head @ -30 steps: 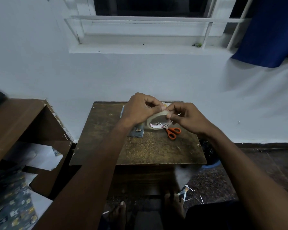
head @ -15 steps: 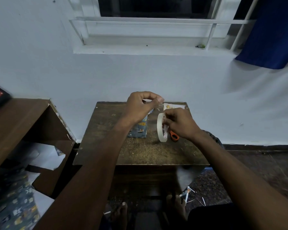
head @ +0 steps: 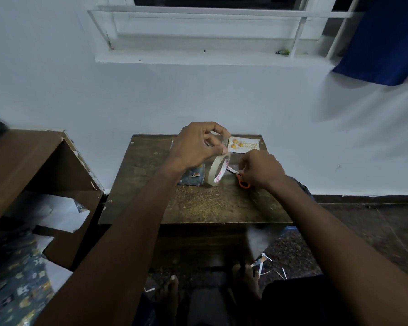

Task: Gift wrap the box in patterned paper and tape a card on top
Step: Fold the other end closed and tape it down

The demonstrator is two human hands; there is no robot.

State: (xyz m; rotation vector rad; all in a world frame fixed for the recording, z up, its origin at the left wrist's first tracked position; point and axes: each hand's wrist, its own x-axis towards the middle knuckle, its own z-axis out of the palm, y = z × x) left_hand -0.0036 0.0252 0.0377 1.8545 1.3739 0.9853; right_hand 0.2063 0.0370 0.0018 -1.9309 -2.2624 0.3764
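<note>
A roll of clear tape stands on edge on the small wooden table. My left hand pinches the pulled-out end of the tape above the roll. My right hand curls round the orange-handled scissors lying just right of the roll. The box wrapped in dark patterned paper sits left of the roll, mostly hidden by my left wrist. A white card with yellow balloons lies at the table's far edge.
A brown shelf unit stands at the left with white paper scraps and a sheet of patterned wrapping paper below it. My bare feet and paper offcuts are on the floor under the table.
My right hand let go of the tape roll and moved right onto the scissors. The roll came down to stand on the table. My left hand kept the tape end and lifted slightly.
</note>
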